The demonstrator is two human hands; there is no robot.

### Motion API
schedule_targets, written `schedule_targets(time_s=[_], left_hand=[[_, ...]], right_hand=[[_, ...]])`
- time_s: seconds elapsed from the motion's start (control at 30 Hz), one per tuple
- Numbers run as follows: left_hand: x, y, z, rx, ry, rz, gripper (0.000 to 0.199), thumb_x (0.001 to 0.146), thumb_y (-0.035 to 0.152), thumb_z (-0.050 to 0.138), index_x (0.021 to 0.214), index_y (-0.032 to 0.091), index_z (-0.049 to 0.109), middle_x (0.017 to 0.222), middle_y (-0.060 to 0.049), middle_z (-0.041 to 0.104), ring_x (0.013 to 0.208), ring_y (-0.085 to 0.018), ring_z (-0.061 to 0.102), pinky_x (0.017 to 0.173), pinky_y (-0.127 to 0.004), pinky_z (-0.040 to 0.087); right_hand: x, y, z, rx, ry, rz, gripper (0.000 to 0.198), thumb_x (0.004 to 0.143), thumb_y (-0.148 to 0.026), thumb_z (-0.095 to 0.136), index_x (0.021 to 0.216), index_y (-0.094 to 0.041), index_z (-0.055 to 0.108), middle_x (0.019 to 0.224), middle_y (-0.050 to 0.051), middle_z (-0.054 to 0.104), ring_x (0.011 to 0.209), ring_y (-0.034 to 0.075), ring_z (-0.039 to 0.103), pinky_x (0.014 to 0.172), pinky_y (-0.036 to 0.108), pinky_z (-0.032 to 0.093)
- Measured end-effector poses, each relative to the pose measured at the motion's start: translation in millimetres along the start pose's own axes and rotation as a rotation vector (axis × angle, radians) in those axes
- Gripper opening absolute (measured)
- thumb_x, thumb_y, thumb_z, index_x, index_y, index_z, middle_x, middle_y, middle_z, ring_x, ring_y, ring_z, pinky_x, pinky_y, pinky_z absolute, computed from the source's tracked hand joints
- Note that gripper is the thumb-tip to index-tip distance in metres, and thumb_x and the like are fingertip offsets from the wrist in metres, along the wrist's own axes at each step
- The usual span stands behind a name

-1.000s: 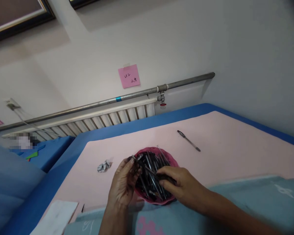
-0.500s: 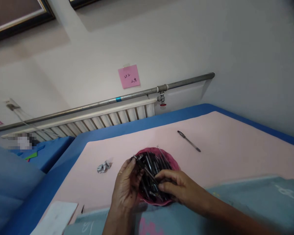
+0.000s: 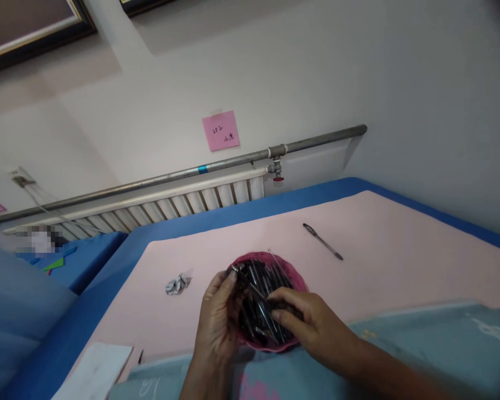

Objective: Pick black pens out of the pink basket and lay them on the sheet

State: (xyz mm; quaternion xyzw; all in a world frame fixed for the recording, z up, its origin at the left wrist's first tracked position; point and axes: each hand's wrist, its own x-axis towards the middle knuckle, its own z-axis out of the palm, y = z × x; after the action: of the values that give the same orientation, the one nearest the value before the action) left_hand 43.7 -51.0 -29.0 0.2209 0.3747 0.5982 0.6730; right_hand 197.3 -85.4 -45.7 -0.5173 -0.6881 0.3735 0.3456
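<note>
A person holds one thin, dark stick (image 3: 257, 292) in two bare hands. The stick is above a round pink basket (image 3: 299, 276), and it slants down from the left hand to the right hand. The left hand (image 3: 217, 319) is by the left side of the basket. Its thumb and fingers pinch the stick near its shiny top end. The right hand (image 3: 310, 318) is over the right side of the basket. Its thumb and first finger grip the low part of the stick, and the other fingers are curled in. It is too dark to tell if the right hand holds anything more.

The basket is full of long, dark pens (image 3: 261, 316). They lie every which way, and a few have shiny bits. The basket sits on a pale pink mat (image 3: 383, 261), close to a blue-green cloth (image 3: 425, 330) at the near edge.

One loose pen (image 3: 323, 241) lies on the mat, past the basket and to the right. A crumpled ball (image 3: 176, 284) lies to the left of the left hand. Nearer the person, on the left, are a white sheet (image 3: 95, 366) and, just beside it, a tiny dark thing (image 3: 140, 356).
</note>
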Motion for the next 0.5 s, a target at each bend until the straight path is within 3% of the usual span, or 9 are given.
schedule_targets(time_s=[0.27, 0.5], left_hand=[[2.9, 7.9, -2.2, 0.100, 0.028, 0.038, 0.033, 0.062, 0.038, 0.073, 0.081, 0.014, 0.063, 0.076, -0.003, 0.068, 0.069, -0.014, 0.063, 0.059, -0.023, 0.048], [4.3, 7.5, -3.5, 0.126, 0.042, 0.053, 0.031, 0.052, 0.028, 0.080, 0.069, 0.015, 0.058, 0.063, 0.002, 0.063, 0.055, -0.010, 0.058, 0.056, -0.022, 0.047]], right_hand=[[0.2, 1.2, 1.7, -0.016, -0.027, -0.020, 0.016, 0.082, -0.022, 0.048, 0.091, -0.024, 0.061, 0.081, 0.000, 0.065, 0.075, 0.017, 0.059, 0.066, 0.030, 0.045], [-0.3, 0.7, 2.1, -0.022, -0.027, -0.046, 0.017, 0.081, -0.021, 0.049, 0.091, -0.024, 0.062, 0.082, 0.000, 0.065, 0.077, 0.018, 0.059, 0.067, 0.030, 0.044]])
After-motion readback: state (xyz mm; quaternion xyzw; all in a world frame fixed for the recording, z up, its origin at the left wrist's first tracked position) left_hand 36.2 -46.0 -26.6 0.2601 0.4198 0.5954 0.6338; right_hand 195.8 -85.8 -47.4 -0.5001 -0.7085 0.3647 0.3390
